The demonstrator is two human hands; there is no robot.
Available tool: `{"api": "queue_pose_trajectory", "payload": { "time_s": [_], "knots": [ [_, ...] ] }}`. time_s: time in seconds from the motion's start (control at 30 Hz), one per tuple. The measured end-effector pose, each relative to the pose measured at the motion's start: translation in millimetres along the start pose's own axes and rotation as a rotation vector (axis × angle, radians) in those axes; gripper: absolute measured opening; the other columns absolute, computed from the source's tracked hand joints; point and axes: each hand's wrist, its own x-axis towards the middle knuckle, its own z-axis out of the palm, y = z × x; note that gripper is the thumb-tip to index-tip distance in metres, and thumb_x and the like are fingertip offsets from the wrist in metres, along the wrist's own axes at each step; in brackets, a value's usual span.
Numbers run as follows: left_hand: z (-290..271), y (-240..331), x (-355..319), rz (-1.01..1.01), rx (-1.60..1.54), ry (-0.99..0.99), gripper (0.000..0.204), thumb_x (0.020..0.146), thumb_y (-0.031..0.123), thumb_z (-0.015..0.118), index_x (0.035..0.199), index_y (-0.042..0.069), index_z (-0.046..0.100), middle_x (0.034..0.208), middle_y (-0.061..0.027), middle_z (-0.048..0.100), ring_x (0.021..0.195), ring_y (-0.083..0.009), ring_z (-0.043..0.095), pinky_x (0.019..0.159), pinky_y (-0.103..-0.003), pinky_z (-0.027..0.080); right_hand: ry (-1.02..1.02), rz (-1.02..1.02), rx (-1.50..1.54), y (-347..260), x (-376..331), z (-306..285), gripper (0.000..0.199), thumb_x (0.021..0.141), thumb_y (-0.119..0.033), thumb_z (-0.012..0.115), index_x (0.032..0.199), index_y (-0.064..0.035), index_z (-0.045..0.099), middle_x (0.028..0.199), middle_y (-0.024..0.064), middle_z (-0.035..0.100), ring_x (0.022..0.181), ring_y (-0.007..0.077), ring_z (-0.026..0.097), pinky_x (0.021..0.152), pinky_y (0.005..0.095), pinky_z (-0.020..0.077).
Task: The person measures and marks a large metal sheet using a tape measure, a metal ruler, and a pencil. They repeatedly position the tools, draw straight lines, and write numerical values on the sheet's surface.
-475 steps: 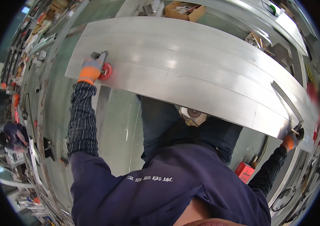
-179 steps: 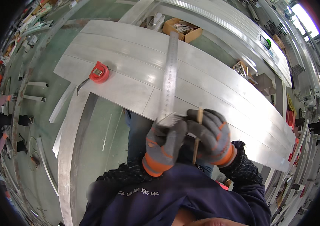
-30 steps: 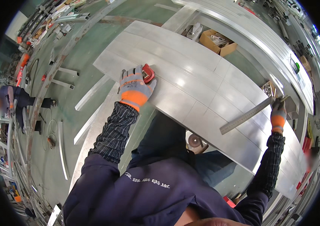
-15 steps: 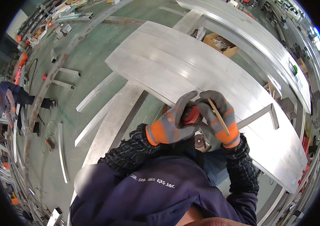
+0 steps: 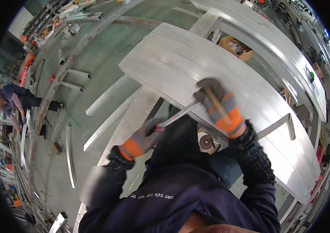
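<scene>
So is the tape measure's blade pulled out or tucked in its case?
Pulled out: the blade stretches from the red tape measure in the left hand to the right hand.

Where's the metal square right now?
In the head view, the square is right of centre, lying on the panel toward its right end, to the right of the right hand.

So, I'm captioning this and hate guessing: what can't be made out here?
In the head view:
Red tape measure: case mostly hidden by the grey-orange gloved left hand.
Thin silver tape blade: tip hidden by the grey-orange gloved right hand; markings blurred.
L-shaped metal square: lower end hidden behind the dark right sleeve.
Brown cardboard box: contents too small.
</scene>
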Motion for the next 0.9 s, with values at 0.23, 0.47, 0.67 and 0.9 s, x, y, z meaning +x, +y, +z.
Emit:
{"api": "queue_pose_trajectory", "payload": {
  "time_s": [0.23,0.47,0.67,0.9],
  "knots": [
    [-101,-28,-57,-0.567,0.26,-0.169,0.034,0.104,0.035,0.065,0.12,0.005,0.068,0.082,-0.0001,0.063,0.072,-0.0068,0.058,0.071,-0.029,0.051,0.525,0.034,-0.212,28,95,-181,0.029,0.103,-0.024,0.072,0.121,-0.0009,0.071,0.112,0.0115,0.076,0.101,0.0202,0.072,0.089,0.0316,0.058],
    [-142,-72,2,-0.447,-0.11,0.195,0.028,0.102,0.024,0.071,0.112,-0.002,0.069,0.095,-0.0127,0.077,0.083,-0.0209,0.076,0.077,-0.035,0.064,0.618,-0.335,-0.575,67,45,-151,0.04,0.104,-0.015,0.071,0.14,-0.0047,0.058,0.122,0.0136,0.072,0.113,0.0227,0.071,0.099,0.0332,0.0555],
    [-196,-31,25,-0.54,0.017,0.227,0.024,0.1,0.015,0.07,0.111,-0.006,0.066,0.101,-0.0152,0.073,0.083,-0.0232,0.078,0.075,-0.037,0.068,0.426,-0.207,-0.605,92,-14,-67,0.038,0.101,-0.004,0.068,0.138,-0.0036,0.055,0.129,0.0167,0.068,0.124,0.0303,0.067,0.107,0.0404,0.0512],
    [-205,-28,-1,-0.542,0.206,0.169,0.021,0.101,0.016,0.066,0.106,-0.003,0.069,0.1,-0.0122,0.074,0.08,-0.0229,0.079,0.072,-0.035,0.066,0.416,-0.127,-0.573,119,-21,-62,0.034,0.095,0.001,0.073,0.126,-0.0011,0.061,0.111,0.0155,0.069,0.093,0.0248,0.068,0.082,0.0361,0.0559]
  ]
}}
